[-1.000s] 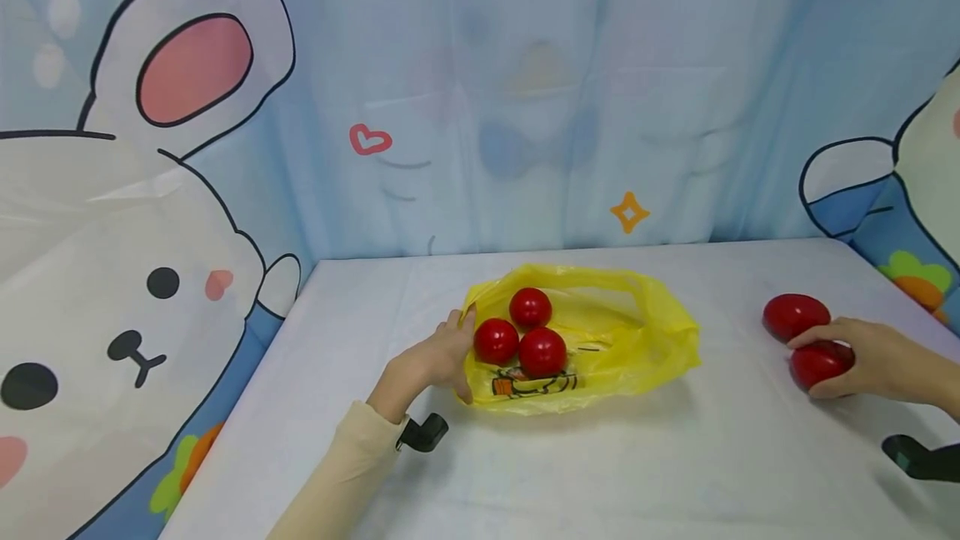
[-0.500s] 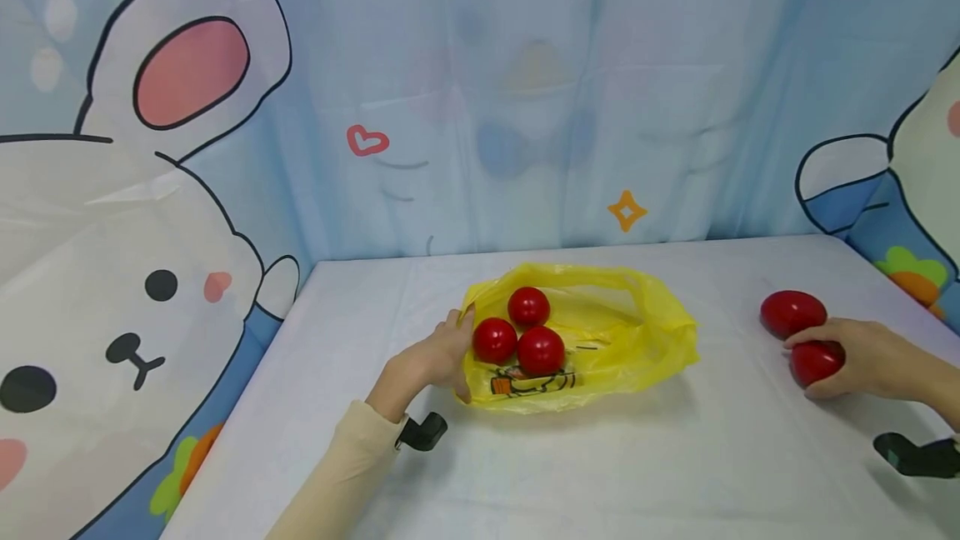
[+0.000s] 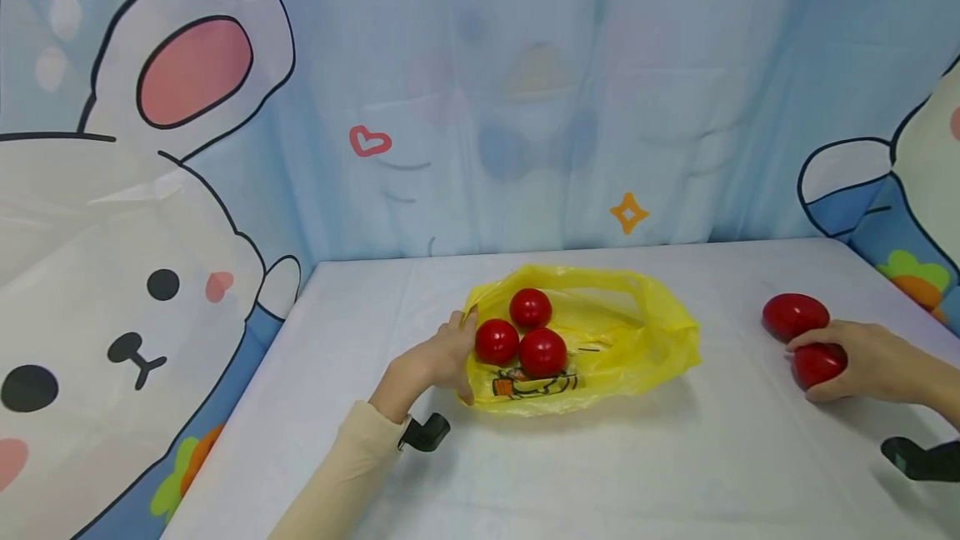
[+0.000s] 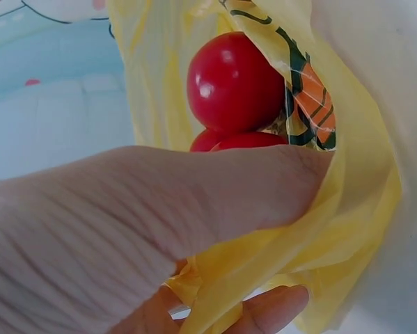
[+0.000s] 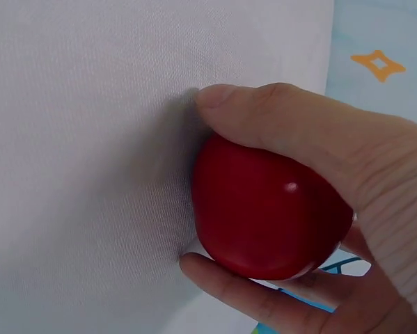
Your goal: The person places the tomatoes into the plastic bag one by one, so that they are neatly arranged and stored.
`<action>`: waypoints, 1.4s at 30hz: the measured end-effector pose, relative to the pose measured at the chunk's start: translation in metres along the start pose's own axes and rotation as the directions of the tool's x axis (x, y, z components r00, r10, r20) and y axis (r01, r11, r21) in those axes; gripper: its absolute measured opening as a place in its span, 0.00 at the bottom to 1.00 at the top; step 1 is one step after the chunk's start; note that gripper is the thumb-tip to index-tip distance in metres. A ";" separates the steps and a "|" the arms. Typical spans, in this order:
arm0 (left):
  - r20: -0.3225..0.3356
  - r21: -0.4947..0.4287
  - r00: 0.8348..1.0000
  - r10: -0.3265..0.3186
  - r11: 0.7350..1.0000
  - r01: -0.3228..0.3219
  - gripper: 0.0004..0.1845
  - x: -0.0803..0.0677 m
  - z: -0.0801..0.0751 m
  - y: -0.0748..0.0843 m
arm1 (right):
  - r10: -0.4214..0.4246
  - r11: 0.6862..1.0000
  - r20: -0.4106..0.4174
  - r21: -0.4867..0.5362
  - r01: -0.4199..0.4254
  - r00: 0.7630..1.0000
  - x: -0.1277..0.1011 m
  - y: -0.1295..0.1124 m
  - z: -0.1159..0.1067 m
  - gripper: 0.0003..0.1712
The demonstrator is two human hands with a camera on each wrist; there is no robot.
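Note:
A yellow plastic bag (image 3: 622, 340) lies open on the white table (image 3: 525, 473) with three red tomatoes (image 3: 542, 352) inside. My left hand (image 3: 438, 358) pinches the bag's left edge; in the left wrist view the thumb and fingers clamp the yellow film (image 4: 347, 236) beside a tomato (image 4: 234, 82). At the far right my right hand (image 3: 862, 361) grips a red tomato (image 3: 817, 363) on the table; the right wrist view shows thumb and fingers curled round that tomato (image 5: 267, 223). A second loose tomato (image 3: 795, 314) sits just behind it.
A cartoon rabbit backdrop (image 3: 150, 190) hangs behind and at the left of the table. A printed curtain corner (image 3: 915, 223) closes the right side. Black wrist-camera mounts (image 3: 426, 433) show near each wrist.

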State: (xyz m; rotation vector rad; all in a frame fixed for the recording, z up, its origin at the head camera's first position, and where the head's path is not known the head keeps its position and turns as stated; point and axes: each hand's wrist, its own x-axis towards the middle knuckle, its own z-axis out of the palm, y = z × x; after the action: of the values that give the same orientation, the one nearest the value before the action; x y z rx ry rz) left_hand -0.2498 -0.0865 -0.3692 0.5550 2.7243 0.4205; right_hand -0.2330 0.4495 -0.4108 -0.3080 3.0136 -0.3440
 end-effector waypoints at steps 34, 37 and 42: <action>-0.008 0.002 1.000 0.016 1.000 -0.016 0.68 -0.001 0.002 -0.001 | -0.392 0.907 -0.128 0.109 0.406 0.911 0.074 -0.234 -0.093 0.29; -0.012 0.004 1.000 0.020 1.000 -0.020 0.68 -0.001 0.002 0.000 | -0.445 0.882 -0.058 0.145 0.449 0.894 0.089 -0.249 -0.085 0.27; -0.020 0.002 1.000 0.015 1.000 -0.014 0.68 -0.002 0.000 0.001 | -0.440 0.886 0.087 0.202 0.417 0.894 0.110 -0.268 -0.070 0.27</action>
State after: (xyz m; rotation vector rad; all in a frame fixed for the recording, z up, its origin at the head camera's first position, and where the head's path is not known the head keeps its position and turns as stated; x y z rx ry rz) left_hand -0.2474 -0.0862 -0.3687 0.5744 2.7419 0.4291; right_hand -0.2980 0.1859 -0.2880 -0.9474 2.7339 -0.5970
